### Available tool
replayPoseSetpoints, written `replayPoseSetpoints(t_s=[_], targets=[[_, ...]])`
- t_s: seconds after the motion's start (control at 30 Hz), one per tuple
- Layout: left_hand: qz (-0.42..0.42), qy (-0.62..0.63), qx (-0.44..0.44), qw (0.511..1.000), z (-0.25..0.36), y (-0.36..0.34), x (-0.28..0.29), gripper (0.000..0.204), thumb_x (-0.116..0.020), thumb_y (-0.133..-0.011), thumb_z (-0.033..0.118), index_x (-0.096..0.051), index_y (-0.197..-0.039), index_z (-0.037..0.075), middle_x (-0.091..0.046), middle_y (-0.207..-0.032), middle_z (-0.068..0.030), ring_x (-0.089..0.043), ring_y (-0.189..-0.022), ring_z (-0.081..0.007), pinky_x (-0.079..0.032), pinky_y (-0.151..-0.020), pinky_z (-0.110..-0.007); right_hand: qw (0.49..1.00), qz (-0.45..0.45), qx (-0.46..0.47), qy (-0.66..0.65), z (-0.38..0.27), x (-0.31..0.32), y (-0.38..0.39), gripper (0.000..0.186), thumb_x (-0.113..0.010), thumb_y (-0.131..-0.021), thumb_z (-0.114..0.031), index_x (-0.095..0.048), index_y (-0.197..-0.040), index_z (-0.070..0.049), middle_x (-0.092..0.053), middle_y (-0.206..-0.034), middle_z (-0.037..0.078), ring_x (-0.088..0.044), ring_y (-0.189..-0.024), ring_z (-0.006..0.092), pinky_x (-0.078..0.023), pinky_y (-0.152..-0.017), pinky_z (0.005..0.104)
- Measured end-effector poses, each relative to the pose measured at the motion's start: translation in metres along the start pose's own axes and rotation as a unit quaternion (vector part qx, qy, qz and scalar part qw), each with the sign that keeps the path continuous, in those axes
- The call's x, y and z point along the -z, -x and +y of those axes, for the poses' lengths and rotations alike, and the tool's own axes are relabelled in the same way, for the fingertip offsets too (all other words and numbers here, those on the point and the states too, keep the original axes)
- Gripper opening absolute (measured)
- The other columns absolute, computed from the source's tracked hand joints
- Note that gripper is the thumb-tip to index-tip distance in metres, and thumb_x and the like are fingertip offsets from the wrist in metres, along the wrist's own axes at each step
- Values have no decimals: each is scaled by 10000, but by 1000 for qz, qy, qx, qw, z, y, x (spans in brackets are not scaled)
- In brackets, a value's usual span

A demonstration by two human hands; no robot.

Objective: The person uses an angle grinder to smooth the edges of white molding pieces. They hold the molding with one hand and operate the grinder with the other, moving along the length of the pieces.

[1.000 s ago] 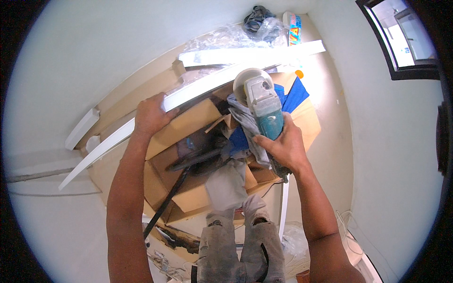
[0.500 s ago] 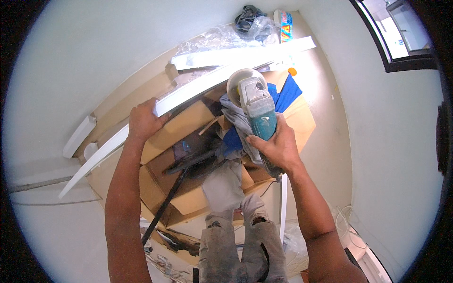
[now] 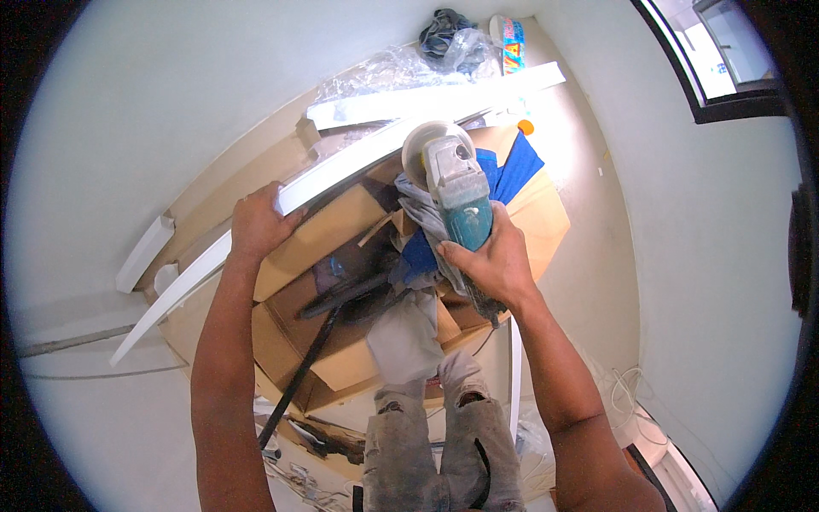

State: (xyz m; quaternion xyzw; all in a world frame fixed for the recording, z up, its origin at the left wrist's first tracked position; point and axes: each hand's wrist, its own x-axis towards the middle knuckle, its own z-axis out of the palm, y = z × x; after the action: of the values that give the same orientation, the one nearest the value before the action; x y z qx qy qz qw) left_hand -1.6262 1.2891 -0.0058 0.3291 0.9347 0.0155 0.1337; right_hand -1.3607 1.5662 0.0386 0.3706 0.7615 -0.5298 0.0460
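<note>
My left hand (image 3: 258, 220) is wrapped round a long white trim strip (image 3: 341, 171), which runs from the lower left up to the far right. In my right hand (image 3: 496, 260) is a teal and grey angle grinder (image 3: 465, 213), gripped by its body. The grinder's round disc (image 3: 431, 152) is at the strip's near edge, beyond the middle of its length; whether it touches cannot be told. Below both hands stands an open cardboard box (image 3: 320, 243) with grey and blue cloth (image 3: 512, 175) lying in and over it.
Clear plastic wrapping (image 3: 384, 72) and a dark bundle (image 3: 445, 32) lie by the far wall. A short white piece (image 3: 145, 253) leans at the left wall. A black pole (image 3: 299, 375) slants out of the box. Pale cable (image 3: 627, 386) lies at the right, below a black-framed window (image 3: 740, 104).
The grinder and my right hand have shifted slightly left, with the disc a little nearer the strip. My left hand keeps its hold on the strip.
</note>
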Motion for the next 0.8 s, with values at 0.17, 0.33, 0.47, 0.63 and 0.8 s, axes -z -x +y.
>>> replayPoseSetpoints(t_s=[0.17, 0.33, 0.47, 0.63, 0.8], targets=[[-10, -10, 0, 1000, 0, -1, 1, 552, -826, -827, 458, -692, -1143, 26, -752, -938, -205, -728, -925, -395, -563, -846, -498, 1000, 3, 2, 16, 2, -4, -1, 731, -897, -741, -307, -568, -1274, 70, -730, -1112, 240, -726, -1014, 319, -555, -941, 405], [-25, 4, 15, 1000, 0, -1, 3, 564, -831, -824, 455, -690, -1160, 25, -754, -928, -199, -731, -931, -387, -566, -850, -485, 999, 21, 28, 3, 5, -8, -1, 696, -884, -763, -359, -541, -1199, 61, -720, -1044, 314, -725, -1014, 454, -562, -908, 479], [-28, 6, 22, 999, 1, 0, 2, 563, -833, -824, 448, -692, -1170, 26, -756, -939, -193, -734, -928, -378, -567, -856, -480, 999, 17, 25, 15, 7, -9, -2, 693, -883, -764, -353, -538, -1198, 63, -719, -1044, 319, -724, -1011, 460, -562, -909, 484], [-29, 4, 18, 999, 0, 0, 1, 563, -837, -821, 446, -694, -1166, 25, -755, -928, -184, -742, -905, -355, -571, -860, -469, 1000, 9, -1, 16, 5, -8, -2, 741, -894, -752, -312, -554, -1283, 76, -730, -1102, 245, -734, -1008, 312, -571, -931, 402], [-3, 0, -8, 1000, 0, 1, -1, 551, -841, -821, 444, -694, -1155, 31, -752, -891, -169, -745, -870, -342, -576, -838, -460, 1000, 11, 10, 19, 5, -7, -2, 712, -883, -760, -346, -542, -1226, 70, -723, -1067, 299, -727, -1015, 413, -568, -917, 457]])
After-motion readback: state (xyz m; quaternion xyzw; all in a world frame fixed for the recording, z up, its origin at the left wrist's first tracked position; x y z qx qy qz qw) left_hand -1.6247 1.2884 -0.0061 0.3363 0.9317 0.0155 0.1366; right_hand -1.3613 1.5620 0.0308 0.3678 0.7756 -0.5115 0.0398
